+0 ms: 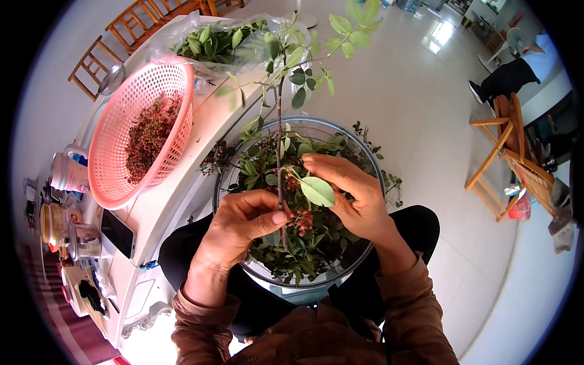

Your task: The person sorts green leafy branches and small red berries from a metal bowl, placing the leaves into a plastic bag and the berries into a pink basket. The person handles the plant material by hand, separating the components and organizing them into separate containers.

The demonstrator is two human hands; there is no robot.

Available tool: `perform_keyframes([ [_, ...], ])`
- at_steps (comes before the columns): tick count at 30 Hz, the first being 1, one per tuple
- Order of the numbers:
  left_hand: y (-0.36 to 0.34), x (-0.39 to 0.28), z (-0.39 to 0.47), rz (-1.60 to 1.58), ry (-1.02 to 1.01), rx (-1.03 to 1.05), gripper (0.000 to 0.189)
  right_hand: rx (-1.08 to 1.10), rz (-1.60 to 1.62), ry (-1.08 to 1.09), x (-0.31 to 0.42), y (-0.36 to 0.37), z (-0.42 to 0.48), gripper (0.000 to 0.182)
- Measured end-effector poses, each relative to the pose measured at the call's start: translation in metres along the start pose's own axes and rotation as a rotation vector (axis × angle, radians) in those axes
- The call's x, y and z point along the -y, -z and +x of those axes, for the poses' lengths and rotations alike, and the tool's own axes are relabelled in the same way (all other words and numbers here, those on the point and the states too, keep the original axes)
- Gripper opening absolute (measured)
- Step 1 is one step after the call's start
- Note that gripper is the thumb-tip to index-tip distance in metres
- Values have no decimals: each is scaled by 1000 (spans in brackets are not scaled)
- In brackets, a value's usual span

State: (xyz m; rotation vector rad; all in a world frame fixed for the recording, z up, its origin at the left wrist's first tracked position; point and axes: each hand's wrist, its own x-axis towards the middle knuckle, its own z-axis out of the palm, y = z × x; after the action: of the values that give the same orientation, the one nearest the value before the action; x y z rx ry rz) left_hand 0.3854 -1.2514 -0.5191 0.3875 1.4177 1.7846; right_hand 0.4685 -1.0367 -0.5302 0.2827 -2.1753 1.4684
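Observation:
My left hand (248, 221) pinches the lower stem of a leafy branch, likely Sichuan pepper (279, 132), between thumb and fingers. The branch stands roughly upright, its leafy top reaching away from me. At its lower part hangs a cluster of small red berries (302, 222). My right hand (356, 196) is spread beside the stem, fingers apart, with a pale green leaf (318, 191) in front of its thumb. Whether the fingers touch the leaf cannot be told. Below both hands, a round grey-rimmed basket (377, 169) between my knees holds cut leafy branches with berries.
On the white table (175, 191) at left, a pink plastic colander (102, 155) contains stripped red berries. Behind it lies a clear plastic bag (159, 48) of leaves. A phone (117, 233) and jars (84, 239) are nearer. A folding chair (490, 155) and a seated person (511, 77) are at right.

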Motion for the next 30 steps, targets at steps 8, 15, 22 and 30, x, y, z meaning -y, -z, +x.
perform_keyframes([
  [8,-4,13,4,-100,36,133,26,-51,-8,-54,5,0,1,26],
  [15,-15,14,5,57,67,136,28,-142,-244,125,7,0,3,36],
  [22,-22,21,12,132,-5,141,12,-187,-218,156,3,1,-5,27],
  [30,-25,17,12,171,35,156,8,-52,-191,66,5,4,-3,31],
])
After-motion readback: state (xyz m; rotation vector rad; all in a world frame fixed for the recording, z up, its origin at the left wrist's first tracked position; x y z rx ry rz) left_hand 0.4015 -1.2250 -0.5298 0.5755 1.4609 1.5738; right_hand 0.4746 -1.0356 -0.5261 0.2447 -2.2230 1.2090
